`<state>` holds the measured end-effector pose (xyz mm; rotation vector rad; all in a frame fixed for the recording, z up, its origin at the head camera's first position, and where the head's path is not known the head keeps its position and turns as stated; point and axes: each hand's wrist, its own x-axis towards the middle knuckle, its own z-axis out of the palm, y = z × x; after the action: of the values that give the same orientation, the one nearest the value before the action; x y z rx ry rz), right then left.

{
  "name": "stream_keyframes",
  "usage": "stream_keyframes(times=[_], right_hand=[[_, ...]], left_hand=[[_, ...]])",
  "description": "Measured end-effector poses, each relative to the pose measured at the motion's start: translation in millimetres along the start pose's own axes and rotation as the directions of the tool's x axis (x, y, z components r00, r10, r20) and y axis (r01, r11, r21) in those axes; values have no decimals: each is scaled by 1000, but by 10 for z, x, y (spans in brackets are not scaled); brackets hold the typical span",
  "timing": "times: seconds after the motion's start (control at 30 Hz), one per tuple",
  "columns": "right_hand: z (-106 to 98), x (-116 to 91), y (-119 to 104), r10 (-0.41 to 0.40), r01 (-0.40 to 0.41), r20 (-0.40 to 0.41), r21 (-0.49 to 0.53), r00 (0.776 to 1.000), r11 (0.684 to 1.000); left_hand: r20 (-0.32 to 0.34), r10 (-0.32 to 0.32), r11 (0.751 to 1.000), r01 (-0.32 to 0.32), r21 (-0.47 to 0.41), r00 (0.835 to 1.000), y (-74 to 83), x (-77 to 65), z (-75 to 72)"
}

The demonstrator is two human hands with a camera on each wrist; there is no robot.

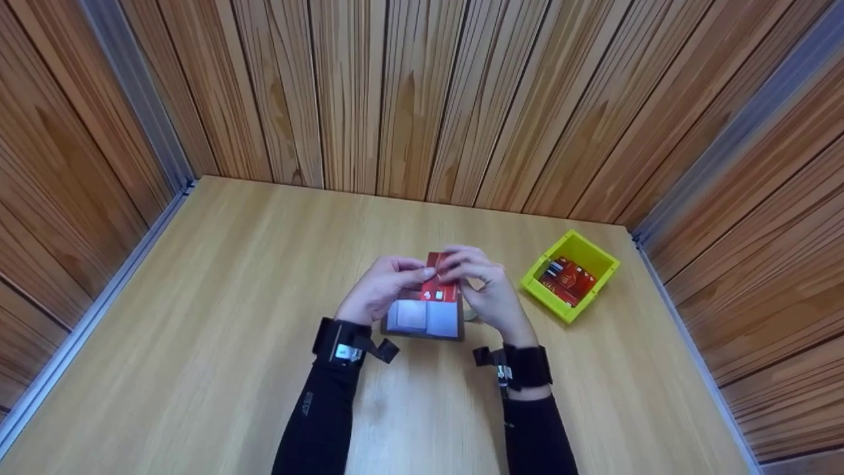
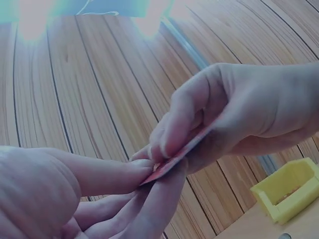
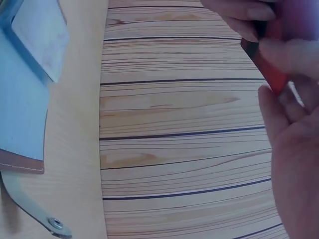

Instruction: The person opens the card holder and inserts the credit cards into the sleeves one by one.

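Both hands hold a red card [image 1: 440, 290] above an open card wallet [image 1: 443, 320] with clear sleeves. In the head view, the left hand [image 1: 382, 287] has its thumb on the card's face near the left edge. The left wrist view shows the left hand [image 2: 114, 194] pinching the near end of the card [image 2: 169, 168] between thumb and fingers. From the other side, the right hand [image 2: 249, 107] grips the same card, its fingertips close to the left thumb. In the right wrist view, the right hand [image 3: 299, 169] is at the card's lower edge [image 3: 274, 74].
A yellow bin [image 1: 570, 277] holding several red cards [image 1: 567, 280] stands right of the hands. The wallet's strap [image 3: 30, 209] with a metal snap extends onto the table [image 1: 231, 297]. Wood-plank walls [image 1: 409, 99] enclose the table at the back and both sides.
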<state>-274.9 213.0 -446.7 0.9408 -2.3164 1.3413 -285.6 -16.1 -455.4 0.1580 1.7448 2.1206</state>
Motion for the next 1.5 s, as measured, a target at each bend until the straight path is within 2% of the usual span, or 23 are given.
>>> stream_keyframes(times=[0.1, 0.2, 0.27, 0.33, 0.43, 0.5, 0.67, 0.77, 0.97, 1.17, 1.27, 1.4, 1.5], right_hand=[[-27, 32, -1, 116, -125, -112, -86, 987, 988], [-47, 50, 47, 293, -320, -182, -139, 939, 937], [-38, 51, 112, 413, -435, -152, -172, 898, 884], [3, 43, 191, 503, -508, -80, -203, 860, 837], [104, 23, 321, 587, -564, 23, -249, 809, 787], [177, 3, 399, 621, -583, 67, -280, 781, 763], [316, -54, 556, 682, -606, 128, -361, 720, 709], [369, -84, 613, 694, -605, 142, -388, 706, 695], [409, -120, 653, 710, -622, 135, -388, 691, 680], [417, -116, 638, 700, -637, 97, -342, 707, 691], [433, -117, 630, 679, -629, 68, -318, 731, 709], [450, -140, 625, 607, -578, -15, -325, 795, 749], [454, -162, 629, 560, -548, -62, -322, 826, 772]], left_hand=[[-99, -10, 998, 16, 58, 995, 54, -22, -53], [-197, -15, 987, 46, 156, 980, 93, -12, -104], [-237, -27, 973, 80, 217, 971, 81, 15, -141], [-258, -42, 951, 117, 286, 965, 44, 48, -179], [-273, -81, 919, 178, 352, 959, -50, 96, -226], [-275, -103, 906, 205, 372, 956, -123, 129, -249], [-287, -142, 918, 234, 321, 947, -275, 199, -262], [-296, -162, 921, 252, 296, 941, -346, 213, -258], [-310, -195, 912, 288, 290, 930, -471, 219, -257], [-307, -214, 914, 302, 273, 927, -523, 235, -273], [-310, -226, 915, 311, 258, 923, -527, 234, -275], [-298, -228, 912, 310, 267, 927, -521, 223, -259], [-296, -233, 905, 318, 282, 926, -514, 210, -237]])
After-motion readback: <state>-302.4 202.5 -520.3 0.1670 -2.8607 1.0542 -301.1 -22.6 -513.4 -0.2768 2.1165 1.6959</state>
